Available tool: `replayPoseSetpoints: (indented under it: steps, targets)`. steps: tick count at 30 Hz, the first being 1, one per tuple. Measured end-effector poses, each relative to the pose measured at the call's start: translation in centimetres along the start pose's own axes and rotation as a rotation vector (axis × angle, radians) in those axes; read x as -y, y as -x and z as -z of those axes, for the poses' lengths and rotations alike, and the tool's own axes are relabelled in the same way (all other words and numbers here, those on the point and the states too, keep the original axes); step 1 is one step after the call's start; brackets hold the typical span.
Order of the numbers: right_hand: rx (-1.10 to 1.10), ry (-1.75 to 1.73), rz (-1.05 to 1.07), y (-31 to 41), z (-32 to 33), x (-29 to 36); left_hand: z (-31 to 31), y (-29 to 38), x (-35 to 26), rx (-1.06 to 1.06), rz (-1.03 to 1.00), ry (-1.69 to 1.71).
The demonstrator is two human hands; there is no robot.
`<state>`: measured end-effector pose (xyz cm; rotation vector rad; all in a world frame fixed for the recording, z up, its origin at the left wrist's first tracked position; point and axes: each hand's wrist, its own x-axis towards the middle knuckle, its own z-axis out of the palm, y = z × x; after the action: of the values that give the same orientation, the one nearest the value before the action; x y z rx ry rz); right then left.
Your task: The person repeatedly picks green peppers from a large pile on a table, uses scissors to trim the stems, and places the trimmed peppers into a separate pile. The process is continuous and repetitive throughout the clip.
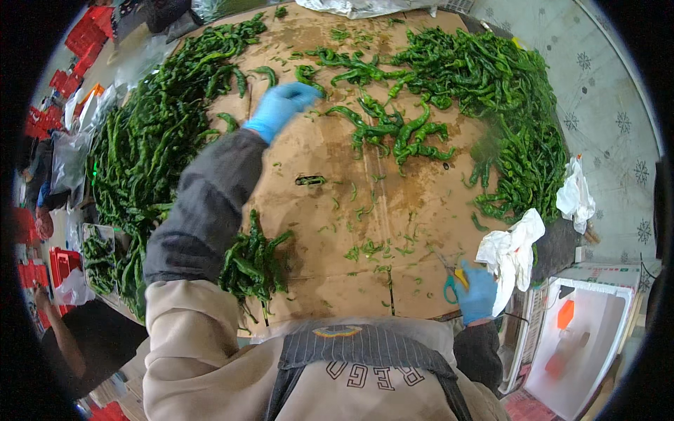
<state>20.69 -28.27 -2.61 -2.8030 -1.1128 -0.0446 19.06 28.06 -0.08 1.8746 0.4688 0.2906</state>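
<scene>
My left hand [284, 107], in a blue glove, reaches over the cardboard-covered table [326, 210]. Its fingers are bent and blurred next to a long green chili pepper [308, 78]; whether they hold anything is not clear. At the near right edge, my right hand [478, 292], also blue-gloved, grips scissors [451, 284] with yellow and teal handles, blades towards the table's middle. Right of centre lies a loose group of green peppers [405, 131]. A smaller bunch of peppers [255, 258] sits beneath my left forearm. Cut green stem bits [368, 247] are scattered on the cardboard.
Large pepper heaps line the left side [152, 126] and right side [505, 100]. Crumpled white paper [511, 252] lies by my right hand. A white foam box [574, 337] stands at lower right. Red crates [87, 37] and other people, one with a bare arm [63, 337], are at left.
</scene>
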Motion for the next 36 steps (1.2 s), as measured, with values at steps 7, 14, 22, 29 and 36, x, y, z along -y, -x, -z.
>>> replayPoseSetpoints:
  steps: [7,14,22,29,36]
  targets:
    - [-0.071,-0.393,-0.038,-11.2,2.8,4.5,-13.8,-0.8,-0.6,0.224,-0.155,-0.848]
    - [-0.108,-0.632,0.214,-27.1,-0.7,7.8,-15.6,9.7,-1.4,0.227,0.029,-0.653]
    - [0.325,-0.335,0.176,-33.3,-4.5,14.1,-16.3,20.3,0.8,-0.248,0.291,0.796]
    - [0.090,-0.354,0.256,-31.0,-6.6,14.2,-15.1,21.3,1.3,-0.219,0.626,1.002]
    - [0.391,-1.046,0.331,-25.4,-2.5,16.8,-15.1,19.8,1.9,-0.025,0.377,1.600]
